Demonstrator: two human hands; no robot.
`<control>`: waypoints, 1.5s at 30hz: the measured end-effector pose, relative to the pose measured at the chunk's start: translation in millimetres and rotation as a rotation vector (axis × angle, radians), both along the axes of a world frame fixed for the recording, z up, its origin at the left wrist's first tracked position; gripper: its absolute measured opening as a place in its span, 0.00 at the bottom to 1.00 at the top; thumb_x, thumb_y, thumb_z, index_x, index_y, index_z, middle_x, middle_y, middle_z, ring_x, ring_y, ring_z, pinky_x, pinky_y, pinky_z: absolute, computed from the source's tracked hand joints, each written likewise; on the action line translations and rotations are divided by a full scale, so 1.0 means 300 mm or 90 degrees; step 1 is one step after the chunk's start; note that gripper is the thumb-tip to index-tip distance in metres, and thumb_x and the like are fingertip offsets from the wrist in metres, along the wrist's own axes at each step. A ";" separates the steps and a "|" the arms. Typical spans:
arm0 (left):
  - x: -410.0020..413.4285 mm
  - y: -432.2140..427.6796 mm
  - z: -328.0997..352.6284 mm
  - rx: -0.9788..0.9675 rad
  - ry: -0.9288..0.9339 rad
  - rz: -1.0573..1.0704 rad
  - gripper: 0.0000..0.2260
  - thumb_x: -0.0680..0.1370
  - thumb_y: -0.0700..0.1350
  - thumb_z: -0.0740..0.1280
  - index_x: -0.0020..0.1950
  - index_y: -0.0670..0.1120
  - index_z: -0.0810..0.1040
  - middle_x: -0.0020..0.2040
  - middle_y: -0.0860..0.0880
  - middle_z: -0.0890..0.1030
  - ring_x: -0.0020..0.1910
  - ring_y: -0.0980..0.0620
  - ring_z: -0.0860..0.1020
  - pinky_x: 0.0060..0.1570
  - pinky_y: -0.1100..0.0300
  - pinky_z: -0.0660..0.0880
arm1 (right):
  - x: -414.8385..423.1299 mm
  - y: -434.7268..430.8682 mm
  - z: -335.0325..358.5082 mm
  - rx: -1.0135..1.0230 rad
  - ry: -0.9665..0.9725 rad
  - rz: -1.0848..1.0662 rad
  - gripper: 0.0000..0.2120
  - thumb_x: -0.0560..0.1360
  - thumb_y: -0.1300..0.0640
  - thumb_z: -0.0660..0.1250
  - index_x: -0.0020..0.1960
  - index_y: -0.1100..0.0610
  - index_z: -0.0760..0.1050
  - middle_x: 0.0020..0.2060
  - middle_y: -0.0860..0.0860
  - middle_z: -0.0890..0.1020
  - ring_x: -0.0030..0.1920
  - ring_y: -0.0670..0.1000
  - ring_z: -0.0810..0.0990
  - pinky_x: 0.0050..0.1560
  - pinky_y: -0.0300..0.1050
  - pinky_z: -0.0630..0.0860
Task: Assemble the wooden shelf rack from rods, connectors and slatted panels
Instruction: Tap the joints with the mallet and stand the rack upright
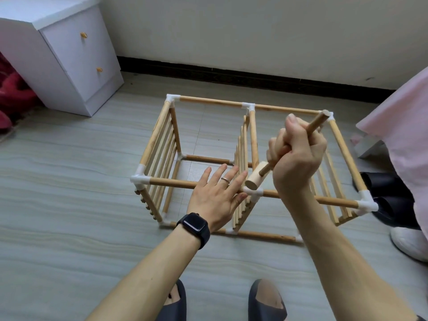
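Rack (209, 102) sits on the floor directly under both hands, with three slatted panels (162, 156) upright and rods running across.

My read on handling:
- Light, open frame of thin wood in push-fit plastic joints.
- Stiff along the rods, but likely to skew if shoved at a corner.
- Hold it by a rod close to a joint. The slats look thin and could snap.

Left hand (215, 193): fingers straight and spread, laid flat over the front top rod (173, 182), thumb just beside the middle connector (256, 193). Good bracing spot.

Right hand (298, 158): fist wrapped round the mallet (256, 178) handle, mid-shaft. The head is just below the fist and right over that connector; can't tell if it's touching.

The mallet is small, wooden and light, so short taps should do. Hard blows could crack the plastic. The left fingertips are close to the strike point, so there's a pinch risk.

Around:
- White cabinet (69, 54) is well off, beyond the left hand.
- Pink cloth (398, 126) is right of the right hand, near the rack's end.
- Dark shoes (389, 200) and a white shoe (410, 242) are right of the right forearm, crowding that corner.
- Slippered feet (266, 300) are below the forearms.
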State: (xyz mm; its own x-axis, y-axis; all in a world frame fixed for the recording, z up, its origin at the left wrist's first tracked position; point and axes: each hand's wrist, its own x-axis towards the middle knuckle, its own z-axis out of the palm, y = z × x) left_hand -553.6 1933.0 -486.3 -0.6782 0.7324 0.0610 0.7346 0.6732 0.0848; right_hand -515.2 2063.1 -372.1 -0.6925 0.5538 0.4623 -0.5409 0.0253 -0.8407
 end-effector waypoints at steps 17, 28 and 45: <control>-0.232 -0.239 0.051 -0.059 0.005 0.058 0.33 0.77 0.71 0.33 0.78 0.64 0.55 0.74 0.52 0.71 0.68 0.50 0.74 0.65 0.48 0.71 | 0.506 0.263 -0.034 -0.010 -0.267 -0.102 0.25 0.77 0.30 0.62 0.50 0.51 0.79 0.31 0.53 0.76 0.27 0.53 0.73 0.29 0.45 0.75; 0.022 0.309 0.094 -0.013 -0.031 -0.188 0.22 0.82 0.65 0.48 0.72 0.60 0.67 0.63 0.53 0.79 0.60 0.50 0.77 0.51 0.54 0.75 | 0.753 0.321 -0.156 -0.025 -0.461 0.014 0.10 0.83 0.58 0.63 0.60 0.48 0.80 0.58 0.50 0.83 0.37 0.53 0.80 0.40 0.48 0.80; -0.003 0.119 0.041 -0.028 0.018 -0.090 0.29 0.82 0.63 0.38 0.81 0.58 0.53 0.81 0.53 0.57 0.80 0.49 0.55 0.77 0.46 0.52 | 0.699 0.299 -0.241 0.513 -0.724 -0.147 0.15 0.85 0.48 0.52 0.55 0.50 0.77 0.35 0.44 0.77 0.38 0.46 0.75 0.36 0.43 0.66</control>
State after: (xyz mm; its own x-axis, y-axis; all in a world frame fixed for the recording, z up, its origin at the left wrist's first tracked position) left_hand -554.6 1968.7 -474.0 -0.5668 0.8226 0.0450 0.8238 0.5657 0.0350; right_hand -305.6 2152.9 -444.6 -0.8276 0.5599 -0.0395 0.4950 0.6949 -0.5216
